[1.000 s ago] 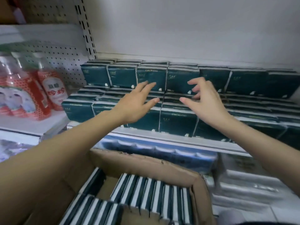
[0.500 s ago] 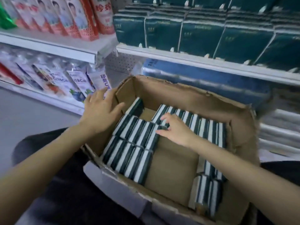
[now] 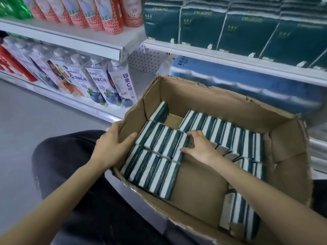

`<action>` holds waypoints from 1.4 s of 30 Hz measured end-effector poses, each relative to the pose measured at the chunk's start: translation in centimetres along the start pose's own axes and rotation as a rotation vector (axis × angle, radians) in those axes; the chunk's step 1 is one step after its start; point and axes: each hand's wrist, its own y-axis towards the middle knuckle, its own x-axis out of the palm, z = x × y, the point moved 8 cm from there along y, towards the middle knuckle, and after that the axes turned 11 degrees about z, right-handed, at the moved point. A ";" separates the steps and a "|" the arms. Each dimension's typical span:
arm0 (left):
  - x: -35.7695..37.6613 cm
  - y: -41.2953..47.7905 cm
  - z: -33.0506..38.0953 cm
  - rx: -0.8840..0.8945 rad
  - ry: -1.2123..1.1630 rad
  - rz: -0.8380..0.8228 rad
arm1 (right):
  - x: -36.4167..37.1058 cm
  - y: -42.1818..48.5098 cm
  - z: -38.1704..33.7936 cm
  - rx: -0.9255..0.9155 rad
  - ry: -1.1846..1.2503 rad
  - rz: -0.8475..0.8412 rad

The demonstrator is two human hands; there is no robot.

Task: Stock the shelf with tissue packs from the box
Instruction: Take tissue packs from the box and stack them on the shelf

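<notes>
An open cardboard box (image 3: 212,96) rests on my lap and holds rows of green-and-white tissue packs (image 3: 157,175) standing on edge, with bare cardboard in its middle. My left hand (image 3: 113,144) grips the box's left wall, thumb inside against the packs and fingers outside. My right hand (image 3: 200,147) lies inside the box, its fingers curled round the right-hand end pack (image 3: 180,149) of the upper left row. Above the box, the white shelf (image 3: 230,57) carries dark green tissue packs (image 3: 200,23) side by side.
Blue wrapped packs (image 3: 247,85) fill the shelf just behind the box. To the left stand white drink cartons (image 3: 99,82) on a low shelf and red packs (image 3: 109,15) above them. Grey floor (image 3: 26,121) lies at left; my dark trouser leg (image 3: 70,165) is under the box.
Both hands came down from the dark green packs on the shelf into the box. The left hand then shifted to the box's left wall; the right hand closed on the row's end pack.
</notes>
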 end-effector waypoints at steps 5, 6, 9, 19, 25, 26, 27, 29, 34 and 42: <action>0.3 -2.2 1.2 0.089 0.015 -0.018 | 0.8 0.5 0.5 0.020 -0.006 -0.007; 0.4 -2.7 1.4 0.107 0.021 -0.021 | 1.0 0.5 0.6 0.010 -0.013 -0.011; 0.9 -3.6 1.6 0.150 0.053 -0.021 | 1.2 0.3 0.8 -0.017 -0.041 0.015; 1.4 -4.9 2.5 0.200 0.088 -0.064 | 0.8 0.3 1.7 -0.040 -0.051 0.039; 1.4 -5.1 3.7 0.220 0.164 -0.056 | 0.6 0.4 2.6 -0.014 -0.037 0.032; 1.7 -4.9 3.8 0.203 0.179 -0.060 | 0.7 0.5 2.9 0.001 -0.034 0.020; 1.9 -4.7 3.9 0.178 0.184 -0.060 | 0.7 0.5 3.3 0.019 -0.037 0.007; 2.0 -4.3 4.0 0.131 0.171 -0.047 | 0.7 0.4 3.9 0.040 -0.038 -0.007; 2.3 -3.8 4.2 0.065 0.105 -0.056 | 0.0 0.0 5.4 0.065 0.055 0.028; 2.0 -3.4 5.1 0.109 0.139 0.054 | -1.3 -0.7 9.9 0.371 0.446 0.158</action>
